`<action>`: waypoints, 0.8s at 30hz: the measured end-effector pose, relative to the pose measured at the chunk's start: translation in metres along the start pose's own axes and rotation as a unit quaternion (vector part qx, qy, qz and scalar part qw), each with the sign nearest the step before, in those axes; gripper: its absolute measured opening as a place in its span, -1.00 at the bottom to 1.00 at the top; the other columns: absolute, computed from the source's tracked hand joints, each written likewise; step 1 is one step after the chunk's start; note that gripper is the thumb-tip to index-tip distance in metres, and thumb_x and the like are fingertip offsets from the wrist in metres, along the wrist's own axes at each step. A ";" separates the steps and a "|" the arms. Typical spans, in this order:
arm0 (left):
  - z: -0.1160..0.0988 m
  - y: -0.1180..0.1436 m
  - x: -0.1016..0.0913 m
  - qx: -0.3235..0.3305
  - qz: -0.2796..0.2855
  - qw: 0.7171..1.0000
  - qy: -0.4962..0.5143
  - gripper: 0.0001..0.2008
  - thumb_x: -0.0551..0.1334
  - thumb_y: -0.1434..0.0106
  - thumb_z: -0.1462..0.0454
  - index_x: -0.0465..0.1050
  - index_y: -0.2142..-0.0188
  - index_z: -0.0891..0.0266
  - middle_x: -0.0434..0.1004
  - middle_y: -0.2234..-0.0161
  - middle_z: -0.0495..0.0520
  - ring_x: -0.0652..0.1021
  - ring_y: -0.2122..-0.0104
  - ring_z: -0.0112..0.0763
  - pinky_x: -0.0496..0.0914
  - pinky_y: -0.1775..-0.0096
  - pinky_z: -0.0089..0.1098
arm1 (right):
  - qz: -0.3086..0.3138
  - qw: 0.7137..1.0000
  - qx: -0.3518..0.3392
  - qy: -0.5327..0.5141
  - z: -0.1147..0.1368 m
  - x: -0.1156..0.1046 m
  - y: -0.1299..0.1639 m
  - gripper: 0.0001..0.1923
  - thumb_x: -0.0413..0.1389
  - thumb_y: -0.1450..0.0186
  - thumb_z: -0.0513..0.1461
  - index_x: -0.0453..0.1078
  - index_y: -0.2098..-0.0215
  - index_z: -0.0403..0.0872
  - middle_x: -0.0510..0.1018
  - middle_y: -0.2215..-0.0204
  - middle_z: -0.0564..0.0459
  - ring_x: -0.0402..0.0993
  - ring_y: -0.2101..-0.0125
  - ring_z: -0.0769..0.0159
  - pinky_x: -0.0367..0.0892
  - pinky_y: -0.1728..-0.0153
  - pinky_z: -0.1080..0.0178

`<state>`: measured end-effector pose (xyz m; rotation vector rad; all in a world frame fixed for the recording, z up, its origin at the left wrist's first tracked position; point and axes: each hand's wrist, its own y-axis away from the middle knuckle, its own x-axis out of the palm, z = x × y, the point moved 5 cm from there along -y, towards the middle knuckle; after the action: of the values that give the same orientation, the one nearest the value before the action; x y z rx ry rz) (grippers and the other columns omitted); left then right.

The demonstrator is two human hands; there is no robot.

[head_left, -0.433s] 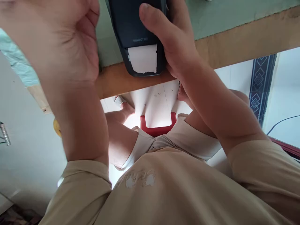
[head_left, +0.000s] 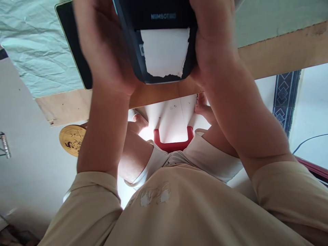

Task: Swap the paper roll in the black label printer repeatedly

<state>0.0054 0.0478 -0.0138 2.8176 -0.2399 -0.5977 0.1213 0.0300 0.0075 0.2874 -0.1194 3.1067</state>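
A small black label printer [head_left: 159, 20] marked NIIMBOT is held above the table's front edge, with a torn strip of white paper [head_left: 165, 51] sticking out of its slot. My left hand [head_left: 105, 51] grips its left side. On its right side, my right hand [head_left: 214, 44] wraps around it. The printer's top is cut off by the frame.
A wooden table [head_left: 276, 54] with a pale green cover [head_left: 33, 51] runs across the top. A dark tablet [head_left: 74, 44] lies on it, behind my left hand. A red stool [head_left: 173, 143] and my knees are below. A round yellow disc [head_left: 71, 138] lies on the white floor.
My left hand, which was raised and off the printer, now grips its left side. The printer has come closer and lower, and the view has tilted down.
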 end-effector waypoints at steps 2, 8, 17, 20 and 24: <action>-0.001 0.008 0.002 0.073 -0.063 0.937 0.336 -0.50 -0.29 -0.40 0.27 0.35 0.41 0.32 0.47 0.17 -0.06 0.53 -0.02 -0.33 0.48 0.01 -0.49 | -0.020 0.998 -0.022 -0.056 0.002 -0.001 0.002 -0.32 -0.34 -0.23 0.04 0.35 0.20 -0.35 0.33 0.52 0.22 0.47 0.30 0.65 0.35 0.15 0.49; 0.013 0.008 0.012 0.109 0.008 0.827 0.551 -0.62 -0.21 -0.40 0.27 0.32 0.33 0.27 0.48 0.34 0.02 0.56 0.26 -0.51 0.43 0.02 -0.42 | 0.032 0.994 0.001 -0.102 -0.005 0.004 0.003 -0.62 0.17 -0.12 -0.14 0.24 0.21 -0.23 0.45 0.39 0.17 0.45 0.32 0.58 0.45 0.21 0.46; 0.031 0.001 0.013 0.057 0.041 0.859 0.508 -0.64 -0.10 -0.37 0.16 0.44 0.30 0.17 0.54 0.25 -0.01 0.55 0.11 -0.40 0.44 0.01 -0.42 | 0.041 0.997 0.005 0.064 -0.009 -0.002 -0.001 -0.65 0.08 -0.19 -0.22 0.27 0.10 -0.28 0.47 0.17 0.02 0.40 0.16 0.49 0.38 0.08 0.39; 0.031 0.004 0.014 0.049 0.046 0.857 0.510 -0.66 -0.08 -0.36 0.16 0.42 0.31 0.18 0.54 0.22 0.02 0.52 0.02 -0.34 0.42 -0.05 -0.38 | 0.074 0.976 -0.007 0.206 0.006 -0.006 0.002 -0.54 0.05 -0.24 -0.17 0.31 0.00 -0.37 0.47 0.10 -0.06 0.37 0.07 0.39 0.30 0.01 0.32; 0.029 0.005 0.017 0.063 0.083 0.853 0.511 -0.63 -0.10 -0.37 0.17 0.44 0.28 0.25 0.50 0.23 -0.03 0.41 -0.15 -0.34 0.38 -0.13 -0.27 | 0.088 0.908 0.012 0.410 0.023 -0.013 0.002 -0.61 0.06 -0.26 -0.19 0.41 0.04 -0.27 0.47 0.04 -0.03 0.36 -0.02 0.29 0.24 -0.03 0.30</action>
<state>0.0081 0.0338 -0.0445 2.7431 -0.2919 0.9877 0.1388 0.0261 0.0277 -1.0741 -0.0882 3.0880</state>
